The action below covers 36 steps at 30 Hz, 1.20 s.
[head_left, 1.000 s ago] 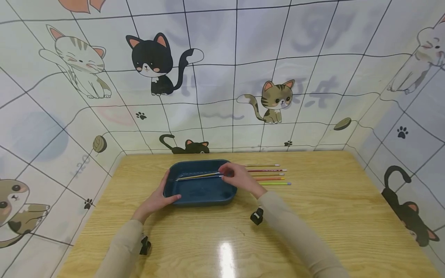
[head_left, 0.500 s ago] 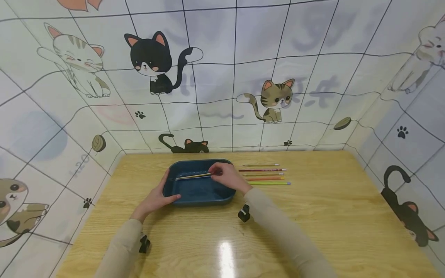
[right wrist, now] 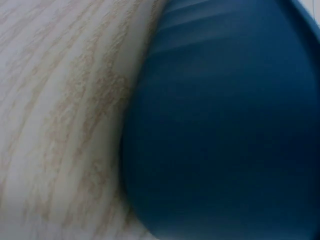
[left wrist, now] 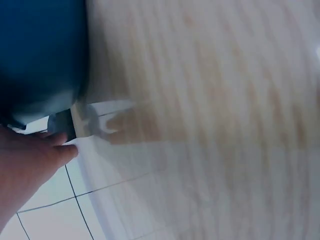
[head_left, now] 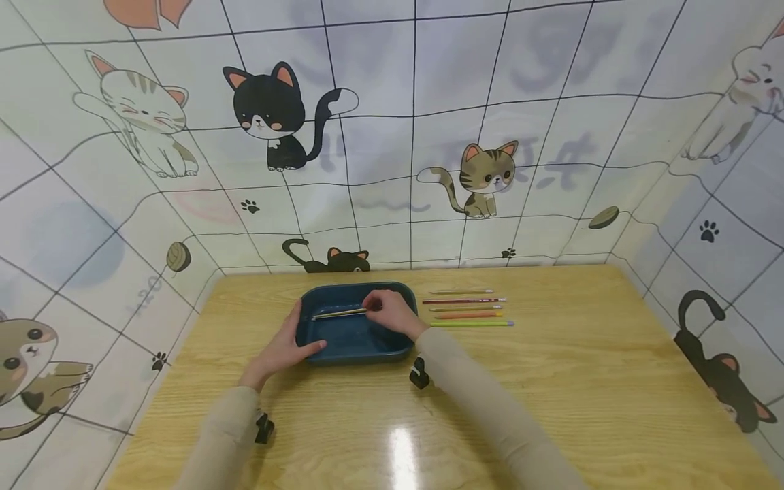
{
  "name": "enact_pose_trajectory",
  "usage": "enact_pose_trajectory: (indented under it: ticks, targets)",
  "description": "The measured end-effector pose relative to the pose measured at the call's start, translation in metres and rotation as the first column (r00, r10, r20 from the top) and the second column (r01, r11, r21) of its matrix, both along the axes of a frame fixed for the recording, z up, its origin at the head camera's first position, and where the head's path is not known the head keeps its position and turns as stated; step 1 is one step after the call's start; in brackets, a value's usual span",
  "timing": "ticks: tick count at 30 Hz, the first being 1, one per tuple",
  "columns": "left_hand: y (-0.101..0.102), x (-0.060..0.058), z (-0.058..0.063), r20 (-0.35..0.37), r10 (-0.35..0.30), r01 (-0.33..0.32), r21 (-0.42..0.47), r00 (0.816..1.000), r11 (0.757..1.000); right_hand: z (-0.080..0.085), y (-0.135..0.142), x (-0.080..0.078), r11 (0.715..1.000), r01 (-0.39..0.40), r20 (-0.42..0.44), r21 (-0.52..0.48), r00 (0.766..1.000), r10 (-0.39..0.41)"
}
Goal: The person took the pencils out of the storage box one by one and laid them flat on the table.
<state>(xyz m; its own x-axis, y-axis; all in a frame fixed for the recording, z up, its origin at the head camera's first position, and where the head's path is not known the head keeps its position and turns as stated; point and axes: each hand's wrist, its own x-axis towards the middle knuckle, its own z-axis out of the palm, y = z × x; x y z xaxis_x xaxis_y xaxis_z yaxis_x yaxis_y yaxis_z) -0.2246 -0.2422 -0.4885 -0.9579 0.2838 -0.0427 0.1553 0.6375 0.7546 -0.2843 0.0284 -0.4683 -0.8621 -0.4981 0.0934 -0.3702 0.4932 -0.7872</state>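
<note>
On the maroon pencil, unreadable marks

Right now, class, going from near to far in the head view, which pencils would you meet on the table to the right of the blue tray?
Green pencil, orange pencil, nearer gold pencil, dark red pencil, farther gold pencil.

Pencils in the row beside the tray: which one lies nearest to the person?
The yellow-green pencil at the front of the row, the only green one. Behind it lie the orange pencil, the dark red pencil and two dull-yellow pencils.
</note>
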Motion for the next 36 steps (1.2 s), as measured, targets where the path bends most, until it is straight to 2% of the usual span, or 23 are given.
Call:
enact_pose_trajectory:
  ticks: [8, 16, 24, 29, 36]
  targets:
    - [0.007, 0.001, -0.008, -0.055, 0.047, -0.049, -0.023, 0.997, 0.999, -0.009, -0.003, -0.001, 0.999, 0.001, -0.005, 0.044, 1.000, -0.001]
    - [0.007, -0.001, -0.009, -0.018, 0.047, -0.047, 0.030, 0.999, 0.998, -0.019, -0.005, -0.008, 0.991, -0.017, -0.001, 0.133, 1.000, 0.017]
    - [0.005, -0.001, -0.007, 0.022, 0.026, -0.028, 0.077, 0.999, 0.997, -0.018, -0.008, -0.008, 0.977, -0.051, 0.039, 0.205, 0.998, 0.044]
    - [0.004, 0.000, -0.007, 0.014, 0.023, -0.024, 0.091, 1.000, 0.996, -0.019, -0.010, -0.008, 0.970, -0.060, 0.061, 0.237, 0.997, 0.047]
    - [0.003, -0.002, -0.011, 0.006, 0.020, -0.020, 0.095, 1.000, 0.995, -0.021, -0.010, -0.009, 0.969, -0.065, 0.046, 0.238, 0.997, 0.056]
